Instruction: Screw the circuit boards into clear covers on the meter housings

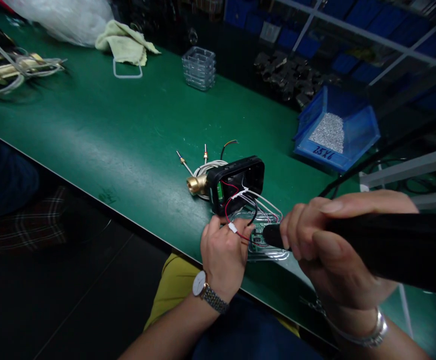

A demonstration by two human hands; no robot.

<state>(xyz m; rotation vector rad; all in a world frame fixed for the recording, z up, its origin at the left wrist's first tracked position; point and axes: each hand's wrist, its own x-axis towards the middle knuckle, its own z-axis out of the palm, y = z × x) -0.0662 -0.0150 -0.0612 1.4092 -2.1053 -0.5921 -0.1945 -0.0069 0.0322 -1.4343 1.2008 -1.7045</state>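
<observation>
My right hand (338, 250) is wrapped round a black electric screwdriver (386, 245). The screwdriver's nose points down at a green circuit board (258, 239) lying in a clear plastic cover (274, 256). With bent fingers my left hand (223, 247) grips the left side of that cover beside the board; the fingertips are partly hidden. Red, black and white wires (246, 192) run from the board into an open black housing (236, 175) just beyond it. A brass fitting (195, 185) sticks out of the housing's left side, with coiled grey cables (212, 166) behind.
A blue bin (325, 156) of small metal parts stands at the right. Clear plastic covers (199, 70) are stacked at the back of the green bench (101, 130), near a pale cloth (126, 42). Brass assemblies with cables (11, 70) lie far left; a person's plaid clothing (26, 225) shows below.
</observation>
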